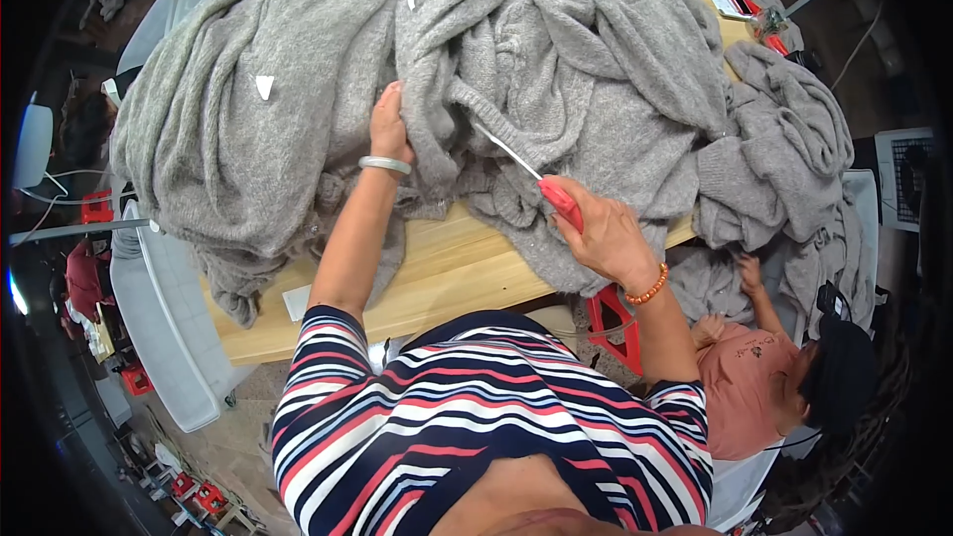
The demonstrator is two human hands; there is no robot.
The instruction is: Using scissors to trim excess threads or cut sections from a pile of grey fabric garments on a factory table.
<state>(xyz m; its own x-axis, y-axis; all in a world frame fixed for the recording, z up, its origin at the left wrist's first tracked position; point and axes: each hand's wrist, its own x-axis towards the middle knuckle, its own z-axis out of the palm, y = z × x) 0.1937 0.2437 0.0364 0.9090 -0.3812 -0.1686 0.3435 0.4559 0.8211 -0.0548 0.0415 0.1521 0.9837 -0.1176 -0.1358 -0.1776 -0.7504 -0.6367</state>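
Observation:
Grey knitted garments [248, 149] lie heaped across a wooden table in front of me. My left hand [390, 126], with a pale bangle at the wrist, is closed on a fold of a grey knitted garment [429, 144]. In my right hand [606, 230] is the red handle of a tool with a thin metal shaft [514, 158]; its exact kind is unclear. The shaft points up and left to a ribbed edge [496, 114] of the knit, beside the fold in my left hand. Where its tip ends among the folds I cannot tell.
The wooden table [467, 263] shows bare along its near edge. Small white tags [264, 87] sit on the knits. At the right, a person in a pink top [749, 392] handles more grey garments. Pale plastic bins [169, 337] flank the table; a red stool [613, 330] stands below.

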